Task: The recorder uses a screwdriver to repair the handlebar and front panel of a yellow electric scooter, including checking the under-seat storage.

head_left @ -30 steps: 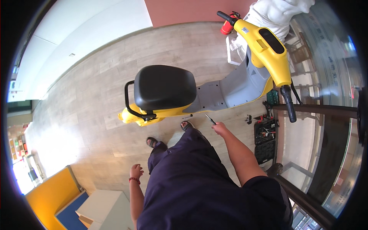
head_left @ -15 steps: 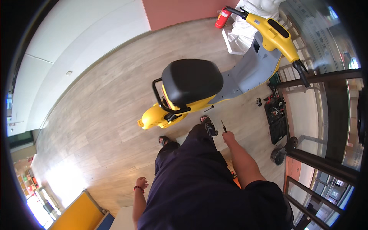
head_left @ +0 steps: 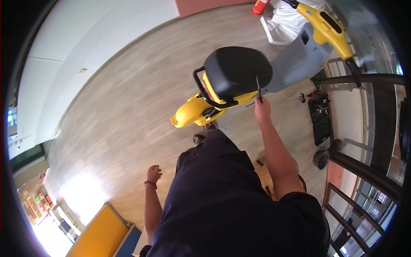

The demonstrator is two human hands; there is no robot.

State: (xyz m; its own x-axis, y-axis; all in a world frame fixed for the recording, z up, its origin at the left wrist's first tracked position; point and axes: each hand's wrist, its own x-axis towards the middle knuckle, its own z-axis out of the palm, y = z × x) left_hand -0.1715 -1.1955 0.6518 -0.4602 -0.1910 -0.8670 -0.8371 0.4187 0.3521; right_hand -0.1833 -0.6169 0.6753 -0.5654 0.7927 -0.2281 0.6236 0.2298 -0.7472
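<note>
A yellow scooter [head_left: 188, 112] with a black seat [head_left: 237, 70] and a grey footboard [head_left: 295, 58] stands ahead of me. My right hand [head_left: 262, 107] is closed around a slim pointed tool [head_left: 259, 90] with a dark handle, too small to name more exactly. From this view its tip overlaps the seat's right side; I cannot tell whether it touches. My left hand [head_left: 154, 173], with a beaded bracelet [head_left: 150, 184] at its wrist, hangs at my left. Its fingers are loosely bent and apart, with nothing in them.
An open black tool case [head_left: 321, 130] lies on the floor at the right, near a dark round container [head_left: 320, 158]. A woven seat [head_left: 267, 175] shows beside my right arm. A red fire extinguisher [head_left: 260, 7] stands at the back, and a yellow panel [head_left: 96, 231] is at lower left.
My right hand has moved forward with the pointed tool, from over the floor to the scooter's seat. The scooter appears further right and up in view. My left hand has risen slightly.
</note>
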